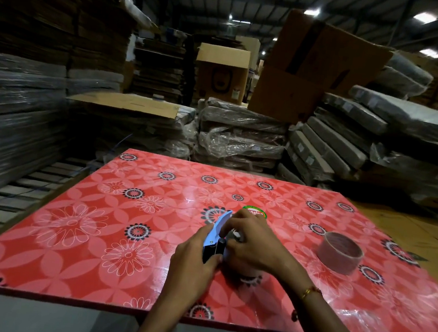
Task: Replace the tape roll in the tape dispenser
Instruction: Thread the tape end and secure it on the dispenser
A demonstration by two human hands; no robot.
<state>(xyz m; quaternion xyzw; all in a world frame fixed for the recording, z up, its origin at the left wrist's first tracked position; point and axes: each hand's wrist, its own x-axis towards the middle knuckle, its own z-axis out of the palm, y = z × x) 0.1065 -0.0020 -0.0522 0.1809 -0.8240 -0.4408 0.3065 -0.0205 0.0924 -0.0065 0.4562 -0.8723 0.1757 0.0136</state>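
Note:
A blue tape dispenser [217, 232] stands on the red flowered table [98, 220], near the middle. My left hand [194, 263] grips its black handle end from the near side. My right hand [250, 242] covers the dispenser's right side, fingers curled over a roll with a green and red label [255, 212] that shows just past the knuckles. A second roll, an empty-looking brownish tape core [339, 253], lies flat on the table to the right, apart from both hands. The part of the dispenser under my right hand is hidden.
Plastic-wrapped bundles [239, 141] and cardboard boxes [222, 71] are stacked beyond the table's far edge. Tall wrapped stacks [16, 104] stand at the left, over a slatted pallet [21, 185]. A brown cardboard sheet [421, 233] lies to the table's right.

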